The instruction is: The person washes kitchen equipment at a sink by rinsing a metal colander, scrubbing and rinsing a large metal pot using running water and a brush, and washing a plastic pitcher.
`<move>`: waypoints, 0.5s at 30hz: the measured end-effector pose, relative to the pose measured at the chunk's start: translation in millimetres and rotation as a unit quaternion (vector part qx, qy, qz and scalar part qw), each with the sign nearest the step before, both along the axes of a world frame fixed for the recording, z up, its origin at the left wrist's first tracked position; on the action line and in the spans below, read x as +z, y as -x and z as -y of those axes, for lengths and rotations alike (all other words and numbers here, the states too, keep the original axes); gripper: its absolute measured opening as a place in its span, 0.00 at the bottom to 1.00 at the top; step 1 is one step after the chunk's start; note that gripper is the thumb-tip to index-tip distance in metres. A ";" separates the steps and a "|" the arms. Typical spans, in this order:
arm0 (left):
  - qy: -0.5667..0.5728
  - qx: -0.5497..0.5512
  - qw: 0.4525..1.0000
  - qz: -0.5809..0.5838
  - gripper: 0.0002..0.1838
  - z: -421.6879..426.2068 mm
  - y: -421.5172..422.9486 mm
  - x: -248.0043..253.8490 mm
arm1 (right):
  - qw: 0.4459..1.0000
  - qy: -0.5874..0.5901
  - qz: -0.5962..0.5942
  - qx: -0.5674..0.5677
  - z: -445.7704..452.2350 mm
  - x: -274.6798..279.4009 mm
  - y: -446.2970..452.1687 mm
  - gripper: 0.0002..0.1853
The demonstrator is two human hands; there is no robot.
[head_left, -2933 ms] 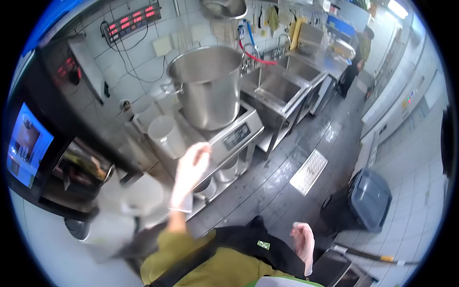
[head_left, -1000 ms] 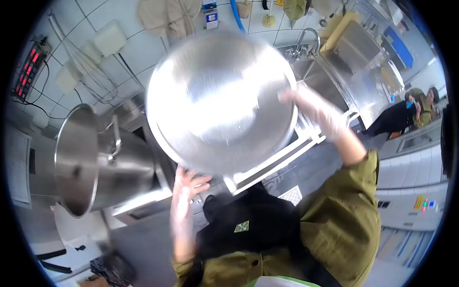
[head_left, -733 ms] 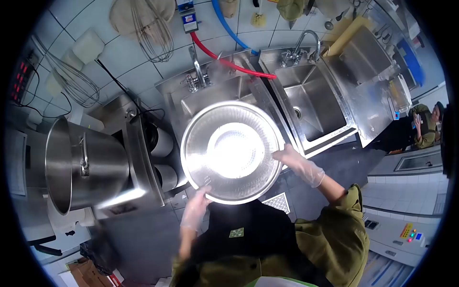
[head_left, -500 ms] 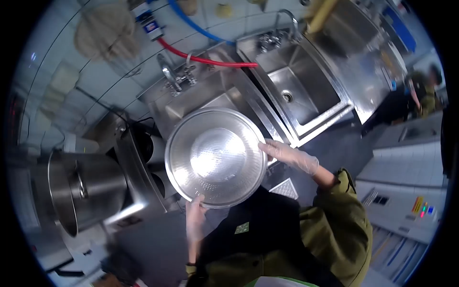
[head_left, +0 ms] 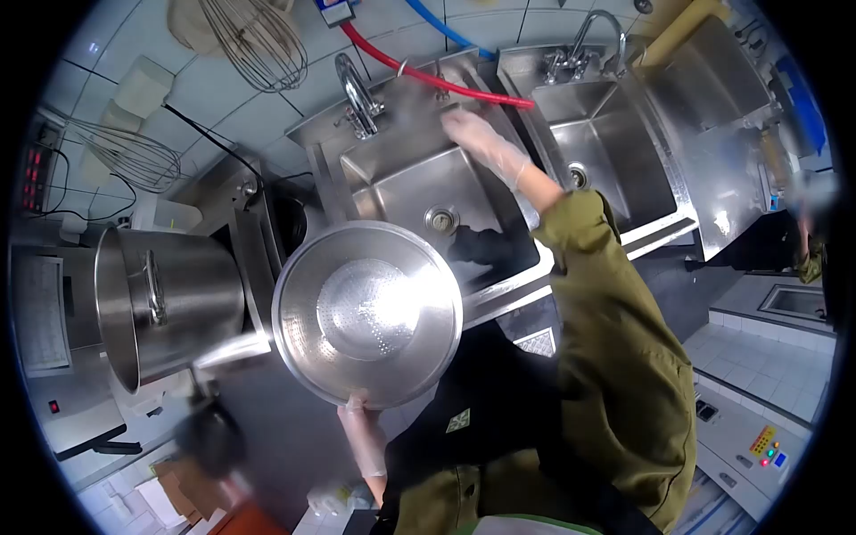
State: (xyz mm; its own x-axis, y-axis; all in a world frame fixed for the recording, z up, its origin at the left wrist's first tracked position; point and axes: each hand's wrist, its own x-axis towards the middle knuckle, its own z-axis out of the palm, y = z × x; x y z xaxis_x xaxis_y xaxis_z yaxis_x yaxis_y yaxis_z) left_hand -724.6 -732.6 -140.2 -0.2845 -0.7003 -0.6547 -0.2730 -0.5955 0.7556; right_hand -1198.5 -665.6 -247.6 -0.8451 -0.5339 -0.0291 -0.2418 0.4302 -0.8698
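A large perforated metal colander [head_left: 303, 299] is tilted in front of me, its inside facing up toward the camera. My left hand [head_left: 361, 428], in a clear glove, grips its near rim. My right hand [head_left: 477, 138], gloved too, is off the colander and reaches over the back right of the left sink [head_left: 401, 178]. It is near the red hose [head_left: 428, 82]; motion blur hides how its fingers are set. To its left stands a curved chrome faucet [head_left: 357, 94]. The drain of that sink shows beyond the colander's rim.
A big steel pot [head_left: 192, 285] lies at the left with its mouth sideways in view. Whisks [head_left: 254, 40] hang on the tiled wall. A second sink [head_left: 606, 134] with its own faucet is at the right. Another person [head_left: 776, 241] is at the far right edge.
My right hand has let go of the colander's rim and moved up toward the back of the left sink. The colander has shifted left and down in view, still in my left hand.
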 end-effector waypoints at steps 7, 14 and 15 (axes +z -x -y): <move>0.023 0.041 0.997 0.056 0.25 -7.5 -11.4 -6.0 | 0.973 -0.012 0.184 0.142 -44.1 -2.8 -38.0 0.19; 0.046 -0.021 0.986 0.160 0.27 -27.5 61.7 23.9 | 0.950 0.031 0.310 0.011 -196.1 -45.5 -48.6 0.18; 0.054 -0.055 0.985 0.157 0.27 -34.2 71.1 23.1 | 0.950 0.010 0.311 -0.016 -214.9 -35.7 -40.4 0.22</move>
State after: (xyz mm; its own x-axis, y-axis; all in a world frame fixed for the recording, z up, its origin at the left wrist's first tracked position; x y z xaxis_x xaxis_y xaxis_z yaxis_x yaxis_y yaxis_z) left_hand -795.6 -698.4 -117.1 -0.1580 -0.7464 -0.6465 -0.5618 -0.4705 0.6805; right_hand -1158.1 -450.7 -283.2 -0.6840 -0.5137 -0.5178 0.3343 0.4102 -0.8485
